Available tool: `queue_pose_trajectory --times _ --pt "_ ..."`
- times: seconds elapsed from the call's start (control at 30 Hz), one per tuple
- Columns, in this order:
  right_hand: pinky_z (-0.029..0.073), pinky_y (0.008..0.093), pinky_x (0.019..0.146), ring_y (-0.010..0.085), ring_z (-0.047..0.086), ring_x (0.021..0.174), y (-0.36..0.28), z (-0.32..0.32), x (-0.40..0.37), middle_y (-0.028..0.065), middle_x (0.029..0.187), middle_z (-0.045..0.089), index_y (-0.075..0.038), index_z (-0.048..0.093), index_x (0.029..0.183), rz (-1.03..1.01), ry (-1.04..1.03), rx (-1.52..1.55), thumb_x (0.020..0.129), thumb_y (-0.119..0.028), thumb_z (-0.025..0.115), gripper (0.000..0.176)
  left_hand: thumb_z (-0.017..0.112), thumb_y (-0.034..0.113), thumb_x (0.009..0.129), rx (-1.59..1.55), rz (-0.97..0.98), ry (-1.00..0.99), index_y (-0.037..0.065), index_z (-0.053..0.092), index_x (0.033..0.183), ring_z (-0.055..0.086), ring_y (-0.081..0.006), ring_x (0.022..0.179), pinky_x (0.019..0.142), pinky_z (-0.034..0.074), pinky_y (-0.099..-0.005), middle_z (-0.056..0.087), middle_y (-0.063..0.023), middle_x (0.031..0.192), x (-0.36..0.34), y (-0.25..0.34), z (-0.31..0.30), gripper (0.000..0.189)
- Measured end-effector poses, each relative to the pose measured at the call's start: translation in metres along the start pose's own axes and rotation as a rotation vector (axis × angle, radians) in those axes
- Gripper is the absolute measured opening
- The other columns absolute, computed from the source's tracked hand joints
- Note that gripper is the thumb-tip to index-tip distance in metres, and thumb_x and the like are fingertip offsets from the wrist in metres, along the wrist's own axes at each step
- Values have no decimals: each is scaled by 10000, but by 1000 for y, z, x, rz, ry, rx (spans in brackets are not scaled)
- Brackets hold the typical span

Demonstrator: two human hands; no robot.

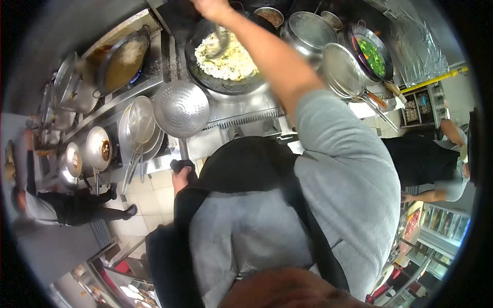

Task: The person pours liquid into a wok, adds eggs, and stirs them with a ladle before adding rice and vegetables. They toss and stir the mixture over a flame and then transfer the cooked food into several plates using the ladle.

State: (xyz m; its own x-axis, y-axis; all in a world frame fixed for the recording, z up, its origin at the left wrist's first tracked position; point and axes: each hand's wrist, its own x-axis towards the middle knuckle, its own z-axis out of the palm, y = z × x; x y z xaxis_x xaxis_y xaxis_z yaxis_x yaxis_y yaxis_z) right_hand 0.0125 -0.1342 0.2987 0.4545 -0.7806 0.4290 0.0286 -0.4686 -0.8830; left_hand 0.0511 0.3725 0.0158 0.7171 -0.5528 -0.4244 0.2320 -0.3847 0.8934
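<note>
At the top edge, my right hand [211, 9] is closed on the handle of a metal ladle [222, 42]. The ladle's bowl lies in a white and yellow food mix [233, 61], inside a large dark wok [226, 86]. My left hand [181, 178] is closed around the dark grip of a perforated skimmer [182, 109]. The skimmer's round head is level with the stove's front edge, just left of the wok and apart from its food. My right fingers are partly cut off by the frame.
Left are a pan of brown liquid [122, 64], strainers [141, 118] and smaller pans [98, 146]. Right are a lidded pot [310, 31], a mesh strainer [341, 69] and a wok of green vegetables [372, 57]. One person [77, 208] stands far left, another [426, 161] far right.
</note>
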Motion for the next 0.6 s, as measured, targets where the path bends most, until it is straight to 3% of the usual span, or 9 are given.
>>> queue_pose_trajectory --times 0.07,0.1,0.13,0.2,0.27,0.33,0.4,0.5,0.6 --pt "467 456 644 225 564 632 53 26 -4 125 627 580 21 643 778 -62 -55 -71 951 -460 697 513 649 193 821 -194 -2 -277 -24 732 994 605 -175 746 694 482 -311 678 -60 847 32 -84 -20 290" --pt "471 455 650 227 570 635 60 20 -2 111 626 586 20 642 764 12 -69 -74 950 -458 700 517 622 219 829 -368 -298 -334 -30 734 974 593 -170 730 695 477 -306 680 -61 851 63 -143 -34 309" --pt "476 453 656 229 576 638 63 6 14 98 625 592 19 642 749 59 -83 -82 950 -457 703 521 613 210 833 -27 -32 -258 -35 730 989 613 -173 734 699 494 -308 691 -73 857 6 -43 -7 313" --pt "457 404 582 183 568 581 46 -16 30 40 626 606 -24 647 766 84 110 -33 939 -415 746 439 637 243 857 -269 -148 -265 -30 724 1074 639 -180 766 709 510 -305 704 -73 876 -35 23 14 359" --pt "373 384 481 140 478 493 43 -58 36 3 562 532 -39 647 772 273 -74 270 960 -363 736 386 651 266 869 -438 -257 -187 -21 713 1122 654 -184 801 724 521 -306 710 -73 902 -22 11 14 388" --pt "309 313 449 103 420 451 81 -63 8 -31 521 448 -111 606 697 -110 208 -22 1000 -316 692 377 674 313 895 -766 -356 -21 1 680 1228 683 -195 864 774 548 -306 725 -74 978 13 -39 4 456" --pt "299 313 420 113 416 421 132 -63 8 -25 519 453 -140 562 667 134 147 198 1007 -325 685 406 659 316 897 -651 -215 -5 1 646 1274 684 -233 965 865 554 -368 715 -108 1067 21 -19 -7 491" --pt "289 332 357 141 384 350 59 -76 1 -32 512 449 -172 458 635 273 30 360 965 -371 742 479 608 339 932 -802 -111 -90 27 600 1299 619 -289 1125 950 506 -450 665 -165 1229 36 27 -1 482" --pt "311 316 375 135 410 377 45 -64 -43 -32 510 445 -161 492 666 168 97 360 957 -374 751 444 597 376 955 -673 -205 -300 106 588 1167 676 -268 937 736 552 -407 682 -137 1131 86 45 13 343"
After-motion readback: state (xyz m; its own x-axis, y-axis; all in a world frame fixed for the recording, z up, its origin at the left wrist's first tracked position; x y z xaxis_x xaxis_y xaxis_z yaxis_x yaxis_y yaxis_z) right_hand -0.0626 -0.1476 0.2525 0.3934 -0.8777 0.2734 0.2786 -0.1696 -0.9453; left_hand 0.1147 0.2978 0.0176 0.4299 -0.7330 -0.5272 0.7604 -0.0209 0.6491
